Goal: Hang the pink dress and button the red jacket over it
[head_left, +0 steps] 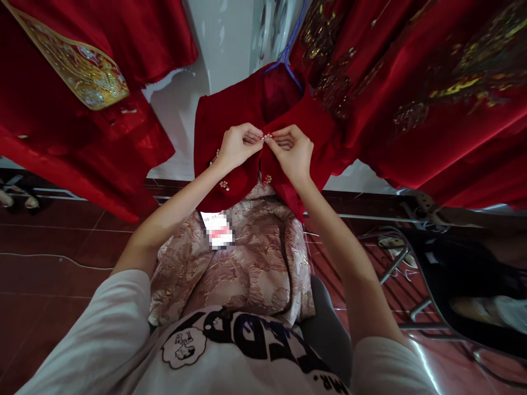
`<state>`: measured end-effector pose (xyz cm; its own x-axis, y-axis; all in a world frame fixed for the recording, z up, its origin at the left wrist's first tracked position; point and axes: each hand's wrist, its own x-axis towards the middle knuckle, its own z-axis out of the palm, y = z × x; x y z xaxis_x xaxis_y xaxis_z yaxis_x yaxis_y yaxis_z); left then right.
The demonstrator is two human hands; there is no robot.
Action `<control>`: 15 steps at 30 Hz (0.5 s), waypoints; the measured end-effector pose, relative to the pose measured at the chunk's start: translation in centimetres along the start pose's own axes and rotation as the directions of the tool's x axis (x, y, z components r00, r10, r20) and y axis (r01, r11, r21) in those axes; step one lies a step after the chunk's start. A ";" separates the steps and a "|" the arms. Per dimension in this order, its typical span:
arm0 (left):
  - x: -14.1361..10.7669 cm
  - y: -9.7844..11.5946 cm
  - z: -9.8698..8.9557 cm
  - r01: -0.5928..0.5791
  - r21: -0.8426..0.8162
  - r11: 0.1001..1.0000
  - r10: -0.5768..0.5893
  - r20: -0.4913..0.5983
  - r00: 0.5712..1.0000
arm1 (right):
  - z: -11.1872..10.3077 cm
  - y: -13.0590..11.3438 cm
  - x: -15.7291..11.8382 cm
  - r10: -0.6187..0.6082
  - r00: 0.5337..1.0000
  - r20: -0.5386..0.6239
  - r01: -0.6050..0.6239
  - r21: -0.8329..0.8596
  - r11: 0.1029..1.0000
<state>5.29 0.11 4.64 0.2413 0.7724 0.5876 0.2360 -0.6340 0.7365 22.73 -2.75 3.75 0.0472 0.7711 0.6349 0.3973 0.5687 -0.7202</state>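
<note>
A red jacket (pixel 242 104) hangs on a purple hanger (pixel 285 59), its collar open at the top. At its front opening, my left hand (pixel 242 147) and my right hand (pixel 293 151) meet, pinching a small jewelled fastener (pixel 267 136) from either side. More jewelled ornaments sit lower on the jacket, one at the left (pixel 224 185) and one by the opening (pixel 267 180). Below it, a pinkish-gold patterned fabric (pixel 247 252) covers my lap, with a white tag (pixel 216 227) lying over it.
Red garments with gold decoration hang at the left (pixel 156 44) and the right (pixel 395 104). A black chair (pixel 448 274) with a metal frame stands at the right. A thin cable (pixel 74 261) runs over the tiled floor at the left.
</note>
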 end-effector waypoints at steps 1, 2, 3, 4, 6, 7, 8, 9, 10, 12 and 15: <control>0.0 0.0 0.1 -0.002 -0.001 1.000 0.002 0.004 1.000 | 0.0 0.0 0.1 -0.001 1.000 0.000 0.001 0.002 1.000; -0.1 -0.1 0.1 -0.004 -0.003 1.000 0.004 0.010 1.000 | 0.0 0.0 0.2 0.001 1.000 0.002 -0.001 0.003 1.000; -0.1 -0.2 0.2 -0.006 -0.005 1.000 0.006 0.017 1.000 | 0.0 0.1 0.3 0.005 1.000 0.005 -0.005 0.007 1.000; -0.1 -0.2 0.2 -0.009 -0.008 1.000 0.009 0.022 1.000 | 0.0 0.1 0.4 0.013 1.000 0.007 -0.013 0.015 1.000; -0.1 -0.4 0.2 -0.018 -0.011 1.000 0.019 0.033 0.999 | 0.0 0.3 0.5 0.041 0.999 0.015 -0.041 0.045 0.998; -0.1 -0.5 0.2 -0.024 -0.009 1.000 0.025 0.039 0.999 | 0.0 0.4 0.5 0.059 0.998 0.020 -0.060 0.064 0.996; -0.1 -0.5 0.1 -0.031 -0.004 0.999 0.032 0.045 0.998 | 0.0 0.6 0.5 0.078 0.997 0.025 -0.080 0.084 0.993; -0.1 -0.6 0.1 -0.039 0.004 0.999 0.038 0.051 0.998 | 0.1 0.7 0.5 0.095 0.995 0.029 -0.097 0.102 0.990; -0.1 -0.6 0.1 -0.046 0.012 0.999 0.045 0.055 0.997 | 0.1 0.9 0.5 0.109 0.994 0.032 -0.112 0.118 0.987; 0.0 -0.7 0.0 -0.055 0.025 0.998 0.054 0.060 0.997 | 0.2 1.1 0.5 0.127 0.991 0.032 -0.131 0.139 0.982; 0.0 -0.9 0.1 -0.064 0.026 0.998 0.062 0.062 0.996 | 0.3 1.3 0.5 0.143 0.989 0.033 -0.147 0.151 0.978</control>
<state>5.14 0.70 3.98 0.3137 0.7276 0.6101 0.2448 -0.6828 0.6884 23.02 -1.53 3.10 0.0738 0.8537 0.5156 0.2428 0.4861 -0.8395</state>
